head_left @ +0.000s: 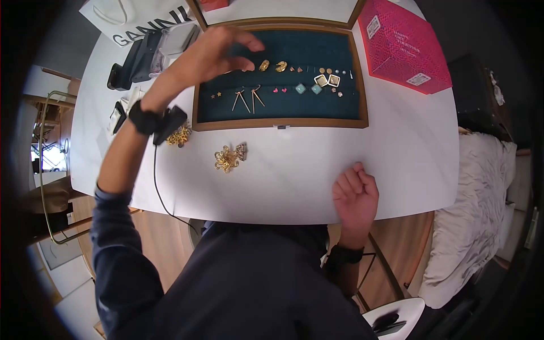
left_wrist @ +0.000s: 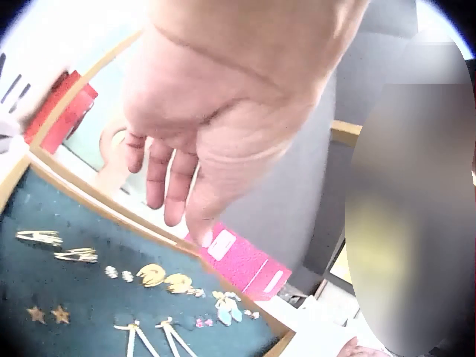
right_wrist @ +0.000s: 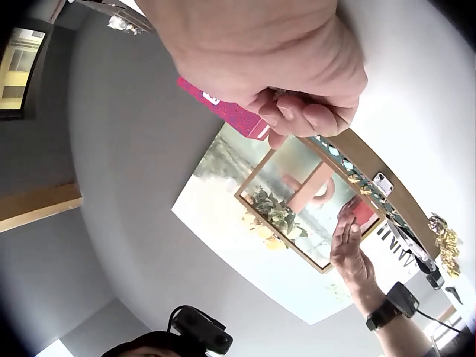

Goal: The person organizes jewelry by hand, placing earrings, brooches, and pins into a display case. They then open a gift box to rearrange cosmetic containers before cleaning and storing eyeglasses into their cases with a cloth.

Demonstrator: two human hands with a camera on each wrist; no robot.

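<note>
My left hand (head_left: pixel 211 56) is over the left part of a wooden jewelry box (head_left: pixel 238 123), its fingers apart and loosely bent, with nothing seen between them. Below it on the dark green lining lie gold leaf-like earrings (left_wrist: pixel 76 255), small star studs (left_wrist: pixel 61 315) and long bar earrings (head_left: pixel 256 99). Farther right are chunky gold earrings (head_left: pixel 281 66), pink hearts (head_left: pixel 284 90) and turquoise squares (head_left: pixel 300 88). My right hand (head_left: pixel 357 195) is curled near the table's front edge; in the right wrist view a small shiny thing (right_wrist: pixel 280 93) shows inside its fingers, mostly hidden.
Gold flower-shaped jewelry (head_left: pixel 226 159) and another gold cluster (head_left: pixel 179 136) lie before the box. A pink carton (head_left: pixel 405 51) stands right of it, with a white paper bag (head_left: pixel 122 22) and dark cases (head_left: pixel 144 56) at left. The glass lid (right_wrist: pixel 321 269) stands raised.
</note>
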